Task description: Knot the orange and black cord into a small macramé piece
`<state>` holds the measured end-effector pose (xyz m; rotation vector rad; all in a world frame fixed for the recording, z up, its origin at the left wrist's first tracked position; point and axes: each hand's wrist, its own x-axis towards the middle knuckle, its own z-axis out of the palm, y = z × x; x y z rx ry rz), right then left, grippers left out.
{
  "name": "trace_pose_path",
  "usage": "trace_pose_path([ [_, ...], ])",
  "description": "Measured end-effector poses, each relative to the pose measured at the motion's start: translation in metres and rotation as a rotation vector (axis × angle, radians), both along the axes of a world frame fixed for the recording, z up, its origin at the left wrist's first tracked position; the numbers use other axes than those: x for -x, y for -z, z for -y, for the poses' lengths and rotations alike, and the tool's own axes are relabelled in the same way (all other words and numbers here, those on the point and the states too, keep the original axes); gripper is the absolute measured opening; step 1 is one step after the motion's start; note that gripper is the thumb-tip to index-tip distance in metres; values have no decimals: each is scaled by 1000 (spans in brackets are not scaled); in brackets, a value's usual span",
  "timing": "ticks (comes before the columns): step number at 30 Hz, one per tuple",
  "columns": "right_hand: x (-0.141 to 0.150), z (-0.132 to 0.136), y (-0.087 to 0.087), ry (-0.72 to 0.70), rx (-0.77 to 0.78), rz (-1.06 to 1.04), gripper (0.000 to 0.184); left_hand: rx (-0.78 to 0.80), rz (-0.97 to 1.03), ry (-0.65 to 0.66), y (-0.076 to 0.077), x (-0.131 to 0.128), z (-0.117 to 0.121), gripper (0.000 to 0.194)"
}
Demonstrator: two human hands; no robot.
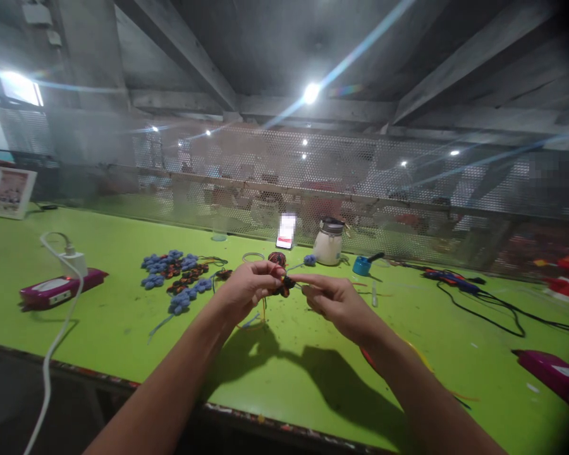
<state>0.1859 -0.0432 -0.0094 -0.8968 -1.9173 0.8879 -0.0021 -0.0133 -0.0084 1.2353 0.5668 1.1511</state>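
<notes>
Both of my hands are raised above the green table (123, 316) and meet at a small dark knotted cord piece (284, 285) with orange and black strands. My left hand (249, 287) pinches it from the left with curled fingers. My right hand (332, 300) pinches its right end between thumb and fingers. Thin cord ends hang down from the piece toward the table.
A pile of blue and dark knotted cord flowers (177, 278) lies to the left. A phone (286, 230), a white jar (329, 243), a blue cup (361, 265), black cables (483, 306), pink boxes (59, 289) (552, 373), a white charger (73, 260) and a mesh fence (360, 170) behind.
</notes>
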Motion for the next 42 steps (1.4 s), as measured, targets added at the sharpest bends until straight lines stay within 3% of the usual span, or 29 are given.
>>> trace_pose_path([
  [8,12,0,1,81,189,-290,48,109,-60,-62,0,-4,4,16],
  [22,9,-8,11,132,77,-247,41,39,-184,-87,5,-5,2,22],
  [28,0,-7,0,145,79,-309,43,29,-183,-67,2,2,-2,38],
  [33,-8,-3,-9,89,114,-442,40,-29,-280,-167,7,-1,-7,22],
  [35,-14,-4,-12,75,119,-496,40,-38,-289,-117,9,-1,-7,14],
  [39,-31,-15,-16,202,75,-578,49,-44,-254,123,8,1,-1,31],
  [42,-45,-27,-17,321,86,-608,58,-52,-161,220,2,5,4,34],
])
